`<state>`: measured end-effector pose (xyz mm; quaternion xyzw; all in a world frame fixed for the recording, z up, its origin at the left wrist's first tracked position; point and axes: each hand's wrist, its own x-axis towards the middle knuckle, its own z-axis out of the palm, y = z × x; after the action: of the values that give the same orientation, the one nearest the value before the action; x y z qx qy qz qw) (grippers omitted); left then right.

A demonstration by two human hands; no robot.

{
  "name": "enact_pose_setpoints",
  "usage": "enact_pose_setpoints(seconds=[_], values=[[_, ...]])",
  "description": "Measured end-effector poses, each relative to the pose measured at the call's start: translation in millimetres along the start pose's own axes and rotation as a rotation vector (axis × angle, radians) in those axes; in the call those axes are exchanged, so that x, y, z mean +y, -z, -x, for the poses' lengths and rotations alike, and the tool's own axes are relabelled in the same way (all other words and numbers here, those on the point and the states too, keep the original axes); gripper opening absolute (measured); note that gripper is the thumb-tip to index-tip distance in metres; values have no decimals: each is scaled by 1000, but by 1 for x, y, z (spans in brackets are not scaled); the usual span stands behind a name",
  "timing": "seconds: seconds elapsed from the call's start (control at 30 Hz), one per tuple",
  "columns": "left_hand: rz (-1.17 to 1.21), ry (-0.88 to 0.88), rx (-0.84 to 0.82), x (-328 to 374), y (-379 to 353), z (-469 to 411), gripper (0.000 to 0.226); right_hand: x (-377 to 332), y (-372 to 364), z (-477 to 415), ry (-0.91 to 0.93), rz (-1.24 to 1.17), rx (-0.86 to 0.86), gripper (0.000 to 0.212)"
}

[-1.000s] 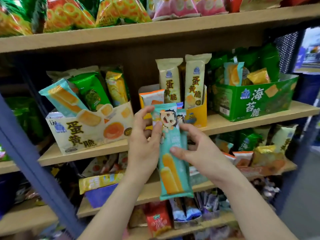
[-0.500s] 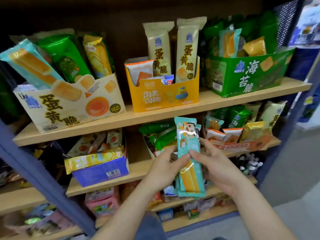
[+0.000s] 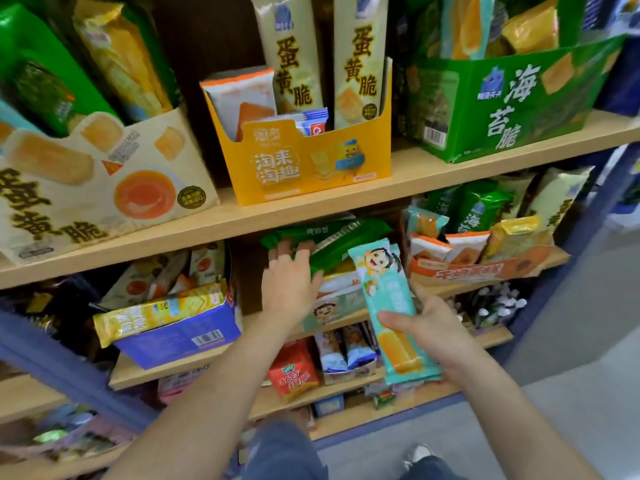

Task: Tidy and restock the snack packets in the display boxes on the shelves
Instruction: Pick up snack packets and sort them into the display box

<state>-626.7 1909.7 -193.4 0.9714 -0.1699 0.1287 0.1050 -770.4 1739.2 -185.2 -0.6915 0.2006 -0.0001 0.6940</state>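
Observation:
My right hand (image 3: 431,332) grips teal snack packets (image 3: 389,299) with a cartoon child on the front, held upright and tilted in front of the second shelf. My left hand (image 3: 289,284) reaches into that shelf, fingers spread and resting on green packets (image 3: 332,237) lying across a teal display box (image 3: 332,311). Whether the fingers grip the green packets I cannot tell. Above stand a yellow display box (image 3: 304,168), a cream box (image 3: 104,188) and a green box (image 3: 512,102), each with packets standing in them.
A blue box (image 3: 180,337) with a yellow packet sits left on the second shelf, an orange box (image 3: 485,268) of mixed packets right. Lower shelves hold a red packet (image 3: 294,374) and small packs. A blue upright (image 3: 62,372) crosses at left. Grey floor lies at right.
The view has dropped from the upper shelf to the second one. My left hand let go of the teal packets and moved up to the green packets; my right hand alone holds them.

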Motion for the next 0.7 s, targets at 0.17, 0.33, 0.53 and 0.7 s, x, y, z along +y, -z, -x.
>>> enact_pose_setpoints(seconds=[0.17,0.33,0.53,0.7], values=[[-60,55,-296,0,-4,-35,61,2,-2,-8,202,266,160,47],[46,-60,-50,0,23,-7,32,2,4,-7,119,-178,131,45],[1009,64,-448,-8,65,55,47,-15,-7,2,101,-747,-199,80],[1238,138,-669,2,83,89,27,-22,-23,12,113,-737,-280,88]])
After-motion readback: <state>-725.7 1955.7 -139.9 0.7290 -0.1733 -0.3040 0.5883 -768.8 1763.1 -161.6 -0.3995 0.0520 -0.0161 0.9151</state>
